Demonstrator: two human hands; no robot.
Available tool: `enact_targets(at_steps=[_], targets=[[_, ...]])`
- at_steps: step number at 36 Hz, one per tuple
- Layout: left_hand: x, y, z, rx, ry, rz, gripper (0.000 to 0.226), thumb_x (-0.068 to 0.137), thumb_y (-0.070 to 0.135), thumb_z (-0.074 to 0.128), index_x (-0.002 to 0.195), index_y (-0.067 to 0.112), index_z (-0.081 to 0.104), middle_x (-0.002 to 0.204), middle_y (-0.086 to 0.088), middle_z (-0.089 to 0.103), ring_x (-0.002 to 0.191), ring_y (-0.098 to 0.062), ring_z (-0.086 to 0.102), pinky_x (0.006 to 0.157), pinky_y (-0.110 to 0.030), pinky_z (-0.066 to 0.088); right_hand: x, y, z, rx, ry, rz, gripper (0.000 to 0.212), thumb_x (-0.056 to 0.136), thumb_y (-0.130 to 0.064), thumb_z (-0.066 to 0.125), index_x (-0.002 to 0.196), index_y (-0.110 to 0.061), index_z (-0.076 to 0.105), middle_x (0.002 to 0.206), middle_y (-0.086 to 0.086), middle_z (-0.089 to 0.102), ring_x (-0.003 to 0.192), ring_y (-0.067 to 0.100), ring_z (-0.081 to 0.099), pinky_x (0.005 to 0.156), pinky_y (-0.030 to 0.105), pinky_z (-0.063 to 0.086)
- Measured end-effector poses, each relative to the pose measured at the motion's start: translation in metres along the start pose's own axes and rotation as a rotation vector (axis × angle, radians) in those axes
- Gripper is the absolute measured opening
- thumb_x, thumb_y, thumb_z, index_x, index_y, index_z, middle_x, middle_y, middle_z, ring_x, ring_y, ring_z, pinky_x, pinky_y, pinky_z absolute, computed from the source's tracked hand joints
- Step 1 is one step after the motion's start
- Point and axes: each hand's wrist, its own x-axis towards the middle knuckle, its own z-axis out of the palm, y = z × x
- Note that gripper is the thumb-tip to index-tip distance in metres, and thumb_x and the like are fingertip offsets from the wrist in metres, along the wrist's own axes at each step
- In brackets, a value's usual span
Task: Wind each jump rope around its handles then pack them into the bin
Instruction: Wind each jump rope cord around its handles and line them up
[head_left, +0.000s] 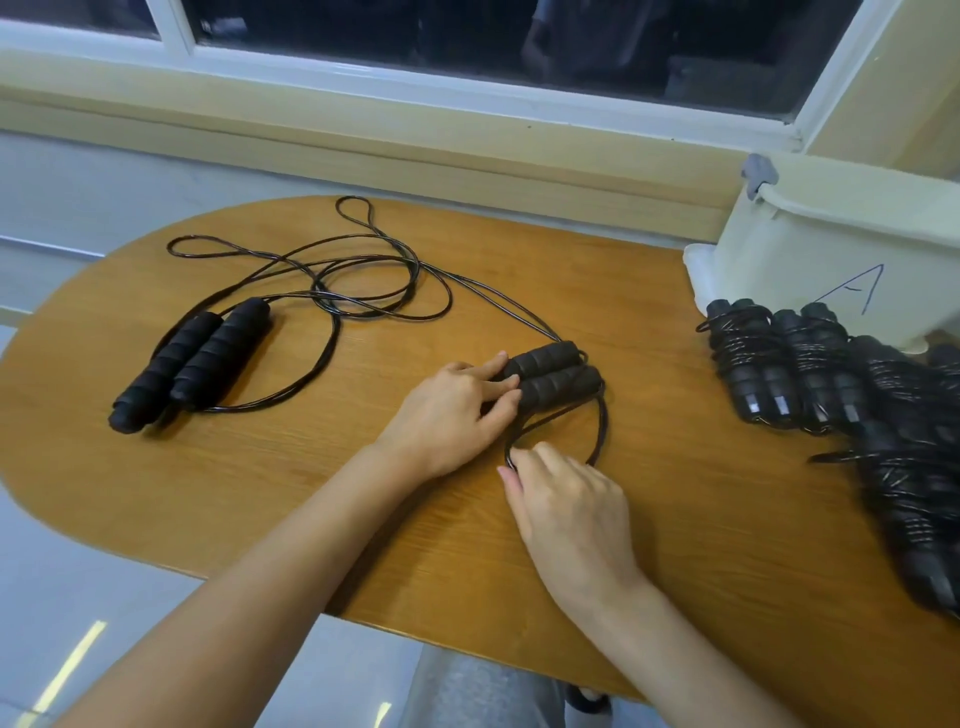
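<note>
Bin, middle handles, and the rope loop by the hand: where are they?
bin (810, 249): head view, on its pale front wall.
middle handles (558, 387): head view, on the nearer foam grip.
rope loop (604, 426): head view, on the cord's right curve.

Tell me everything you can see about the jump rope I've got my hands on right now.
This jump rope is black, with two ribbed, foam-looking handles lying side by side flat on the wooden table. Its thin glossy cord is not yet wound: one stretch runs back toward the far edge, another loops below the handles. The left hand presses the handles' left ends; the right hand pinches the loop.
</note>
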Motion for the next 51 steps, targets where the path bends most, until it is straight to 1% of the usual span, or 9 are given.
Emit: enact_targets(at_steps=[6,10,15,22,30,37,39,43,51], targets=[[-0.002,0.014,-0.014,0.066,-0.15,-0.061,0.105,0.065,0.086,0.046,0.147,0.02,0.045,0.161,0.005,0.024,0.142,-0.02,0.036,0.109,-0.039,0.041,-0.006,-0.005,0.004,-0.035,-0.017,-0.038,0.012,0.08,-0.015,0.08,0.076,-0.013,0.069,0.067,0.0,0.06,0.057,0.014,0.061,0.048,0.027,0.051],[0.005,0.02,-0.014,0.201,-0.161,-0.048,0.091,0.078,0.068,0.065,0.149,0.018,0.04,0.163,0.002,0.022,0.137,-0.021,0.044,0.104,-0.037,0.047,-0.011,-0.008,0.007,-0.056,-0.071,-0.045,0.02,0.071,-0.008,0.087,0.085,-0.01,0.073,0.072,0.002,0.064,0.063,0.016,0.063,0.054,0.027,0.053],[0.003,0.016,-0.008,0.262,-0.118,-0.011,0.064,0.094,0.046,0.058,0.151,0.024,0.036,0.162,0.003,0.024,0.134,-0.021,0.045,0.101,-0.035,0.048,-0.013,0.002,0.004,-0.053,-0.133,-0.096,0.036,0.067,-0.009,0.09,0.099,-0.01,0.075,0.079,0.0,0.064,0.073,0.017,0.062,0.056,0.025,0.051],[-0.005,0.002,0.003,0.287,-0.012,0.089,0.053,0.103,0.04,0.043,0.154,0.03,0.03,0.164,0.006,0.018,0.145,-0.016,0.027,0.1,-0.033,0.044,-0.002,0.05,-0.008,0.004,-0.225,-0.268,0.019,0.094,-0.02,0.054,0.091,-0.016,0.073,0.08,-0.006,0.06,0.076,0.013,0.058,0.057,0.024,0.05],[-0.007,-0.009,0.014,0.117,0.044,0.062,0.051,0.101,0.037,0.05,0.149,0.031,0.038,0.164,-0.013,0.013,0.145,-0.026,0.025,0.114,-0.039,0.036,0.008,0.103,-0.016,0.084,-0.273,-0.349,0.014,0.083,-0.024,0.071,0.094,-0.015,0.074,0.085,-0.006,0.065,0.08,0.01,0.06,0.07,0.021,0.052],[-0.003,-0.015,0.018,0.089,0.07,0.09,0.047,0.1,0.033,0.051,0.146,0.024,0.045,0.145,-0.013,0.043,0.125,-0.025,0.04,0.106,-0.037,0.04,0.011,0.127,-0.014,0.146,-0.312,-0.288,0.017,0.089,-0.029,0.061,0.096,-0.017,0.072,0.096,-0.008,0.062,0.095,0.007,0.057,0.071,0.026,0.056],[-0.002,-0.017,0.017,0.051,0.081,0.1,0.046,0.099,0.032,0.052,0.144,0.023,0.048,0.141,-0.013,0.045,0.121,-0.023,0.04,0.104,-0.036,0.04,0.013,0.134,-0.013,0.141,-0.322,-0.27,0.019,0.091,-0.031,0.058,0.096,-0.017,0.071,0.097,-0.008,0.062,0.097,0.007,0.058,0.084,0.029,0.057],[0.0,-0.014,0.009,-0.043,0.172,0.123,0.044,0.098,0.029,0.055,0.142,0.02,0.051,0.136,-0.015,0.05,0.115,-0.022,0.04,0.098,-0.031,0.036,0.018,0.147,-0.013,0.184,-0.354,-0.249,0.024,0.096,-0.034,0.05,0.096,-0.02,0.069,0.095,-0.012,0.062,0.094,0.001,0.057,0.111,0.021,0.035],[-0.003,-0.002,-0.008,-0.151,0.215,0.133,0.044,0.097,0.022,0.06,0.14,0.027,0.05,0.139,-0.009,0.049,0.118,-0.015,0.038,0.099,-0.023,0.03,0.031,0.166,-0.015,0.278,-0.391,-0.151,0.026,0.098,-0.041,0.046,0.095,-0.025,0.066,0.099,-0.017,0.06,0.106,-0.006,0.053,0.118,0.019,0.023]])
